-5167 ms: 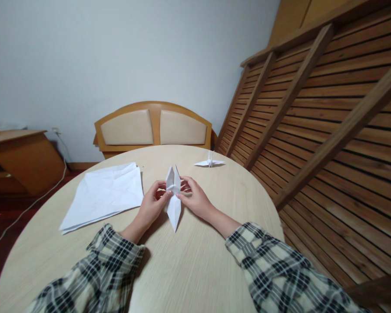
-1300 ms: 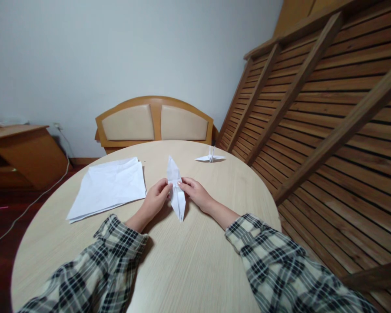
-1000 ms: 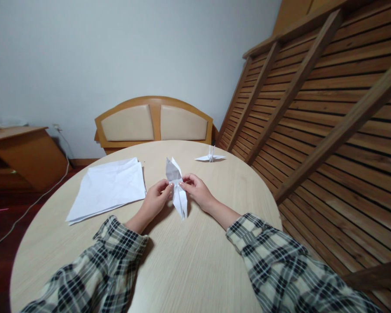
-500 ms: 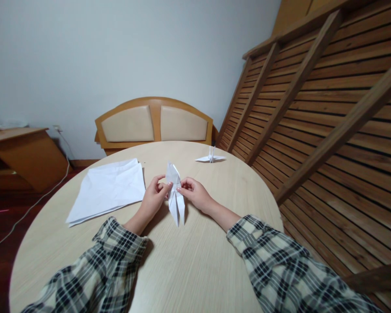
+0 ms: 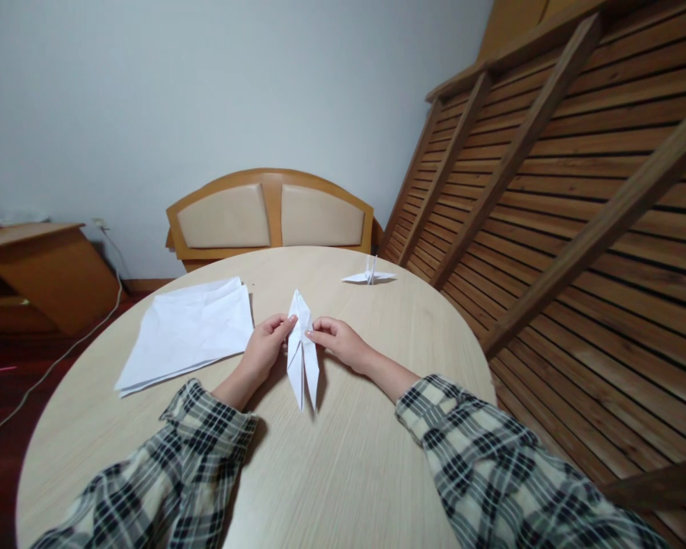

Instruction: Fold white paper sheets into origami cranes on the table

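Note:
Between my two hands is a white folded paper (image 5: 301,358), a long narrow diamond with its lower half split into two points. My left hand (image 5: 267,343) pinches its left edge near the middle, thumb on top. On the opposite edge, my right hand (image 5: 340,341) grips it with the thumb on the front and the fingers curled. Parts of the fingers behind the paper are hidden. Farther back on the table stands a finished white paper crane (image 5: 370,277), its wings spread.
A stack of white paper sheets (image 5: 186,332) lies on the round wooden table (image 5: 354,473), left of my hands. Past the far edge stands a padded headboard (image 5: 271,179). A slatted wooden panel (image 5: 549,198) leans along the right. A desk (image 5: 46,274) is at far left.
The folded paper has tilted and come slightly toward me, its lower points now nearer. My left hand has shifted a little left; both hands keep hold of the paper.

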Action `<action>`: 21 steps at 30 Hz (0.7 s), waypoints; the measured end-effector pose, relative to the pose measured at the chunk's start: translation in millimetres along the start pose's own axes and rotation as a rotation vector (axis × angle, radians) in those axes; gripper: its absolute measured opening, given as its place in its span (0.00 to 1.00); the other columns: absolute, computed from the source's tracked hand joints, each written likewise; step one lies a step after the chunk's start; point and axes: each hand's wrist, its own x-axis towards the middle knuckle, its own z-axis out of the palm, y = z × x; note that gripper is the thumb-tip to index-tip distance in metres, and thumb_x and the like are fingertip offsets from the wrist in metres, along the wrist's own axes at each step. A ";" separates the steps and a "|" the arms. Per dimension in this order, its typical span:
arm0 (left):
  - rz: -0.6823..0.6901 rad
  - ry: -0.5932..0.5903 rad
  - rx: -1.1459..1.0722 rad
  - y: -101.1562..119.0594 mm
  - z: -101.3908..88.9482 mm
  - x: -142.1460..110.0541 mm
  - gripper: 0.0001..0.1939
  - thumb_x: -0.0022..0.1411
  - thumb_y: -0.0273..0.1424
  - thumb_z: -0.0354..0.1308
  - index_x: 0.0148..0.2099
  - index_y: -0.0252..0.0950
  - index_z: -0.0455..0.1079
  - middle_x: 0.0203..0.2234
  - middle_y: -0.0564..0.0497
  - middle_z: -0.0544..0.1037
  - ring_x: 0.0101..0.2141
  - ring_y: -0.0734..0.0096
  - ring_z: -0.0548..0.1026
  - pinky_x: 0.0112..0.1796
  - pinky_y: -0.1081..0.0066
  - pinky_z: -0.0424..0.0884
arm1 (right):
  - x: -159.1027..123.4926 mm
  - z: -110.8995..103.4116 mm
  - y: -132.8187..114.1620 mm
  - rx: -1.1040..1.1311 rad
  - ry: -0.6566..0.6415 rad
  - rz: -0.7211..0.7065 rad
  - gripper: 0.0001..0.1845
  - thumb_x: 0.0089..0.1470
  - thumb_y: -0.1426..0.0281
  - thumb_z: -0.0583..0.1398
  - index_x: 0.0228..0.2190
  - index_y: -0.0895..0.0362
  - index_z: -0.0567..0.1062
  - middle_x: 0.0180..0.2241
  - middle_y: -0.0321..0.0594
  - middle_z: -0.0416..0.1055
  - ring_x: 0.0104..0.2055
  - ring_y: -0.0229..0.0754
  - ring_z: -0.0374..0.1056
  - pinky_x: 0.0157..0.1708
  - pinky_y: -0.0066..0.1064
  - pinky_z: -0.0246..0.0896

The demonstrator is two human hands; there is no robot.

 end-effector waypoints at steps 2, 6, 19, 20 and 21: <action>0.043 -0.023 0.052 -1.3 -0.7 0.4 0.16 0.53 0.43 0.62 0.33 0.33 0.72 0.23 0.52 0.71 0.24 0.75 0.65 0.26 0.74 0.61 | 1.2 -0.1 -0.2 -0.003 0.022 0.019 0.21 0.46 0.54 0.66 0.24 0.58 0.67 0.24 0.31 0.62 0.27 0.34 0.57 0.30 0.29 0.51; 0.106 -0.064 0.143 0.8 1.9 -1.2 0.16 0.57 0.43 0.59 0.34 0.34 0.72 0.23 0.53 0.70 0.24 0.74 0.65 0.26 0.73 0.63 | 3.4 -0.7 2.2 0.030 0.077 0.034 0.21 0.45 0.54 0.66 0.24 0.57 0.67 0.23 0.31 0.61 0.26 0.34 0.56 0.28 0.28 0.49; 0.159 -0.203 0.286 4.3 5.1 -2.1 0.15 0.58 0.41 0.58 0.29 0.34 0.67 0.21 0.53 0.67 0.23 0.73 0.64 0.27 0.71 0.61 | 5.4 -0.3 6.1 0.070 0.197 -0.035 0.20 0.46 0.55 0.65 0.26 0.56 0.65 0.23 0.30 0.60 0.25 0.34 0.55 0.27 0.28 0.49; 0.169 -0.197 0.296 3.8 5.1 -1.9 0.14 0.58 0.41 0.57 0.30 0.34 0.67 0.21 0.53 0.67 0.23 0.73 0.64 0.27 0.71 0.61 | 5.6 0.2 6.0 0.071 0.190 -0.037 0.20 0.46 0.55 0.65 0.27 0.56 0.66 0.23 0.30 0.61 0.26 0.34 0.56 0.27 0.28 0.49; 0.180 -0.195 0.304 3.0 5.2 -1.5 0.15 0.58 0.42 0.57 0.31 0.34 0.68 0.22 0.53 0.68 0.24 0.73 0.64 0.27 0.71 0.61 | 6.0 0.8 6.1 0.077 0.183 -0.040 0.20 0.46 0.55 0.65 0.27 0.57 0.66 0.24 0.31 0.62 0.26 0.35 0.57 0.28 0.28 0.51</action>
